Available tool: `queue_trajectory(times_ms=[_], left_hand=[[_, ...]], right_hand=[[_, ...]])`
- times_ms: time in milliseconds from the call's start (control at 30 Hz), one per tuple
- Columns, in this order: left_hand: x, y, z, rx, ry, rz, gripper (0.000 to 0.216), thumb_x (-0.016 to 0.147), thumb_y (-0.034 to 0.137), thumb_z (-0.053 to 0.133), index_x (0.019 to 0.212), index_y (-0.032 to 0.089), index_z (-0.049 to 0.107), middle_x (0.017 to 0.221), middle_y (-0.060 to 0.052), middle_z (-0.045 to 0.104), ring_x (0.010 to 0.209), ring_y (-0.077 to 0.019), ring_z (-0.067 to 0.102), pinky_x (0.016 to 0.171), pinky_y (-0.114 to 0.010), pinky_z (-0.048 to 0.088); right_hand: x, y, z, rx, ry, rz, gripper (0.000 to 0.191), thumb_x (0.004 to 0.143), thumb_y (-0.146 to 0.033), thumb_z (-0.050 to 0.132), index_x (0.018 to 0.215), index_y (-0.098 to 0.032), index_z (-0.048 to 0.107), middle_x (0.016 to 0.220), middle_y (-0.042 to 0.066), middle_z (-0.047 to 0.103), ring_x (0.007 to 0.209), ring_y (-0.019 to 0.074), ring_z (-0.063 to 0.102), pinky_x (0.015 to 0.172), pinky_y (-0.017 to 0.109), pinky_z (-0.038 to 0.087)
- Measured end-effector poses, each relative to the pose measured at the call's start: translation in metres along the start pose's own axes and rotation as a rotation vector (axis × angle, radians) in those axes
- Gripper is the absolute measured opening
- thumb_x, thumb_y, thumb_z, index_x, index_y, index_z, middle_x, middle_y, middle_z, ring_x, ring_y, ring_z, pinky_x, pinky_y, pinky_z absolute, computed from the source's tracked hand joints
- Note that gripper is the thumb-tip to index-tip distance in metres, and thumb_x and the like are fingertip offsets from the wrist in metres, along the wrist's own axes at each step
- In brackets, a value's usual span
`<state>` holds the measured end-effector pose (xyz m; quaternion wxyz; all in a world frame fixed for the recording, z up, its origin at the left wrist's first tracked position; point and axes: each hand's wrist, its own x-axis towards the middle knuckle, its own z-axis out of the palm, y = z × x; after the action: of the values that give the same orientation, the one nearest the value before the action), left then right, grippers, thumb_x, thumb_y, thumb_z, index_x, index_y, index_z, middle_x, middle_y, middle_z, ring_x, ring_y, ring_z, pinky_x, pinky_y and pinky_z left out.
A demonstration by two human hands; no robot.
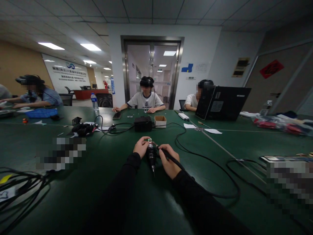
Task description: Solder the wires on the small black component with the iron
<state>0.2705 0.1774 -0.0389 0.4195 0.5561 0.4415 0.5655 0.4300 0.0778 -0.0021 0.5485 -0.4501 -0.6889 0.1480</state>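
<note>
My left hand is closed at the upper end of a black power screwdriver. Its slim metal tip points toward me, and a silvery section with a small green part shows at its far end. On the other side, my right hand pinches a thick black cord between thumb and fingers. The cord's front end lies close beside the silvery section; whether they touch I cannot tell. From my right hand the cord runs back along my sleeve. Both hands are low over the green table.
Ahead lie a black box and a small open carton. A looped cable curves around the right side. More cables lie at the left. Co-workers sit across the table, one beside a large black case.
</note>
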Motion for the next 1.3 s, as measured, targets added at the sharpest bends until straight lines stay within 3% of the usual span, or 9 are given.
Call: queue_trajectory(times_ms=[167,400,633,833,1133,1300], left_hand=[[0.0,-0.002,-0.001,0.24,0.051,-0.025,0.025,0.08,0.024,0.055,0.103,0.02,0.064,0.079,-0.002,0.071,0.075,-0.015,0.065,0.077,-0.027,0.049],[-0.01,0.021,-0.002,0.498,0.039,-0.105,0.024,0.084,0.032,0.049,0.098,0.023,0.066,0.084,-0.002,0.072,0.079,-0.0175,0.063,0.076,-0.028,0.045],[-0.012,0.027,-0.002,0.575,0.035,-0.147,0.027,0.085,0.034,0.045,0.101,0.024,0.064,0.081,-0.001,0.071,0.077,-0.0174,0.063,0.071,-0.027,0.043],[-0.017,0.035,-0.004,0.644,-0.011,-0.205,0.033,0.089,0.037,0.036,0.11,0.027,0.059,0.1,-0.004,0.07,0.092,-0.0204,0.064,0.083,-0.031,0.045],[-0.037,0.063,-0.007,0.73,-0.208,-0.278,0.061,0.089,0.055,0.028,0.134,0.016,0.039,0.125,-0.016,0.061,0.115,-0.0263,0.058,0.098,-0.035,0.04],[-0.054,0.075,-0.004,0.962,-0.268,-0.201,0.096,0.072,0.077,0.039,0.145,0.015,0.027,0.141,-0.02,0.045,0.127,-0.0379,0.046,0.104,-0.044,0.034]], right_hand=[[0.0,0.005,0.002,0.014,0.043,0.025,0.015,0.085,-0.03,0.051,0.09,-0.021,0.061,0.083,0.001,0.069,0.07,0.0156,0.063,0.068,0.025,0.048],[0.002,0.004,0.0,0.038,0.056,0.031,0.015,0.085,-0.031,0.051,0.089,-0.021,0.061,0.083,0.001,0.068,0.069,0.016,0.062,0.066,0.026,0.047],[0.003,0.008,-0.001,0.127,0.069,0.096,0.016,0.087,-0.035,0.053,0.089,-0.02,0.059,0.078,0.001,0.066,0.066,0.0159,0.059,0.064,0.026,0.046],[0.002,0.011,-0.001,0.141,0.091,0.113,0.016,0.086,-0.035,0.054,0.089,-0.02,0.06,0.075,0.0,0.064,0.063,0.0151,0.058,0.061,0.025,0.044],[0.003,0.011,-0.003,0.137,0.12,0.096,0.018,0.086,-0.036,0.053,0.089,-0.02,0.06,0.072,-0.001,0.06,0.062,0.015,0.055,0.06,0.025,0.044],[0.004,0.012,-0.004,0.115,0.137,0.118,0.019,0.086,-0.037,0.053,0.09,-0.02,0.06,0.071,-0.001,0.06,0.062,0.0147,0.056,0.06,0.025,0.044]])
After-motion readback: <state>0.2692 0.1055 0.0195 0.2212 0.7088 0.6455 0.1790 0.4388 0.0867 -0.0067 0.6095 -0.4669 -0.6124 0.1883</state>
